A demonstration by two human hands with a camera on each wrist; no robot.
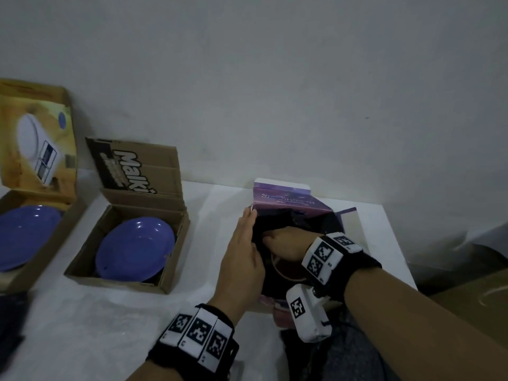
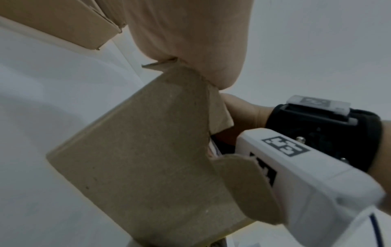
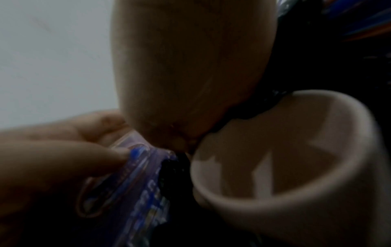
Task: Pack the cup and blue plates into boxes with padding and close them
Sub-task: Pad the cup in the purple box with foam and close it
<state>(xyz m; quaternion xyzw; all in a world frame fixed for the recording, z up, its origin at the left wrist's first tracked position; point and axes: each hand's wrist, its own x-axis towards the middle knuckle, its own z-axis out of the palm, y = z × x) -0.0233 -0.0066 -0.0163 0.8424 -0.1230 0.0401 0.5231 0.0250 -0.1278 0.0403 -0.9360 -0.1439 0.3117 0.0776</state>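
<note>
Two hands work at the purple printed cardboard box (image 1: 291,199) standing open on the white tabletop (image 1: 110,312), nearest the person. The left hand (image 1: 242,259) lies flat, fingers straight, against the box's left outer wall, steadying it. The right hand (image 1: 286,243) reaches down into the box with fingers curled into the black crumpled padding (image 1: 275,218); whether it actually grips the padding I cannot tell. The cream ceramic cup (image 3: 285,167) sits upright inside this box, mouth up, with the black padding around it and the right hand just beside its rim. Farther left, a brown corrugated cardboard box (image 1: 129,243) with its lid raised holds a round blue plate (image 1: 136,248) lying tilted inside. Beyond it at the far left edge, a yellow printed box (image 1: 38,149), lid also up, holds a second blue plate (image 1: 26,237).
</note>
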